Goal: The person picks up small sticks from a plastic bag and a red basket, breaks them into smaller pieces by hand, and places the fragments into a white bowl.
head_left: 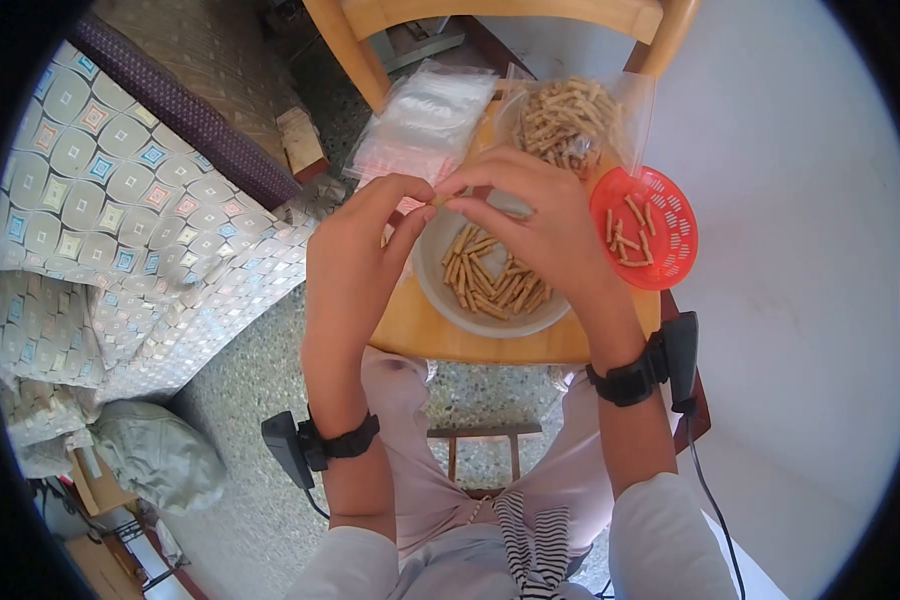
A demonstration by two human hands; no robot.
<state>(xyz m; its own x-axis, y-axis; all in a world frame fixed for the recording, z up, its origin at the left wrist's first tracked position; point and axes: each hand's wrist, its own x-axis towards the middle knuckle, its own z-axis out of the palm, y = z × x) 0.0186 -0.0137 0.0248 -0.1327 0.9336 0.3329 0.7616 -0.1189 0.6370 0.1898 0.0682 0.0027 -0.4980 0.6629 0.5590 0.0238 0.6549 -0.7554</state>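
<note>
Centre of frame, nearest the camera: left hand (355,235) and right hand (545,215), two in all, pinching one small tan piece (439,200) between meeting fingertips, neither hand clearly nearer; long axis too hidden to tell. Just below and to the right of the fingertips, partly under the right hand: one pale bowl (490,330) of sticks, too overlapped to count. At right, nearer the right hand: one red basket (692,240) with about eight sticks. Farther, upper centre, on one wooden chair (402,325): flat clear bags (425,110), number uncertain, beside one stick-filled bag (570,115).
</note>
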